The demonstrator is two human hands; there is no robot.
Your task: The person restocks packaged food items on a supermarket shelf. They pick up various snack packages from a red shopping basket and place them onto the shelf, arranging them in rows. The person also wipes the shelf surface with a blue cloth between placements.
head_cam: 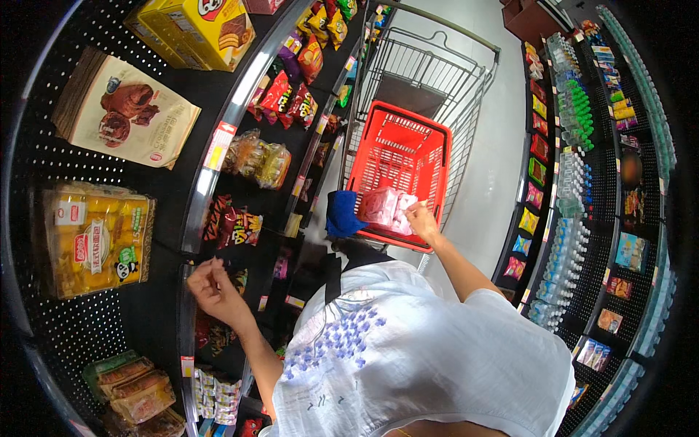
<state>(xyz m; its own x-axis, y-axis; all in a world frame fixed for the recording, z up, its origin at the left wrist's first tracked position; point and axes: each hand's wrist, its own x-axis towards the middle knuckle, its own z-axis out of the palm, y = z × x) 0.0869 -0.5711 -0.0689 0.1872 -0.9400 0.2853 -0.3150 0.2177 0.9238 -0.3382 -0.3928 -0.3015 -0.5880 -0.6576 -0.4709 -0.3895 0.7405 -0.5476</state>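
Note:
A red plastic shopping basket (400,131) sits in a wire shopping cart (464,117) before me. Inside it, at the end nearest me, are pink plastic-wrapped packages (381,206). My right hand (421,221) reaches over the basket's near right corner, its bent fingers on the right-hand pink package. My left hand (214,287) is raised beside the front edge of the left shelf, fingers loosely curled, with nothing visible in it. Nearest to it are a red snack bag (240,226) on a lower shelf and a bagged pack of yellow bread (101,237) on the upper shelf.
A dark blue cloth item (345,213) is at the basket's near left corner. Croissant packs (144,112) and yellow boxes (205,33) stand on the left shelf. Across the grey aisle floor (483,147), the right shelves hold snack bags (528,220) and rows of bottles (565,248).

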